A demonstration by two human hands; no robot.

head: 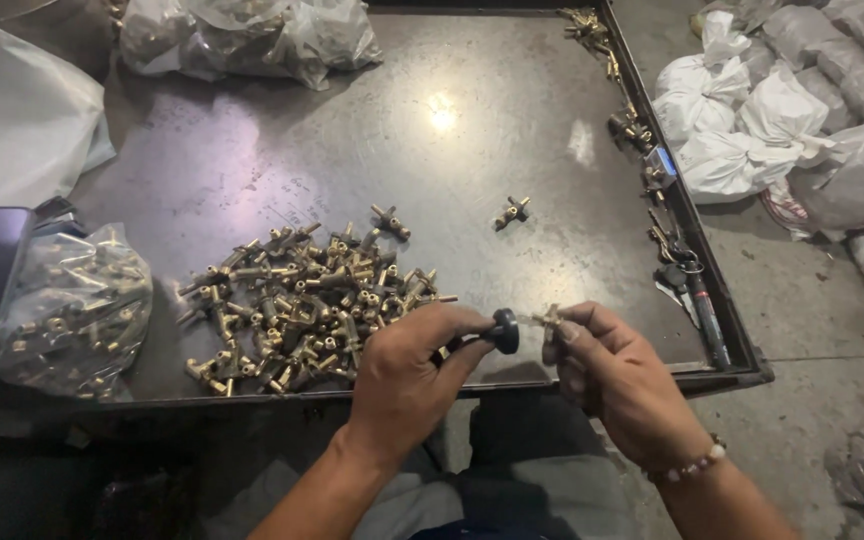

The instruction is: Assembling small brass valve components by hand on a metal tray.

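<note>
Head view: small brass fitting [551,318] pinched in the right hand [612,385] at lower centre of the frame, long axis roughly level, one end pointing left at a black round-headed tool [501,331] gripped by the left hand [407,375]. Fitting blurred and half hidden by fingers; tool's shaft buried in the fist. Pile of brass fittings [302,305] just left on the metal tray [252,170]; lone fitting [513,211] above.

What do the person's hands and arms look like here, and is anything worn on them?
Both forearms are bare, with no sleeves or gloves showing. The right hand has a beaded bracelet of pale and dark beads at the wrist. The left hand wears nothing visible.
</note>
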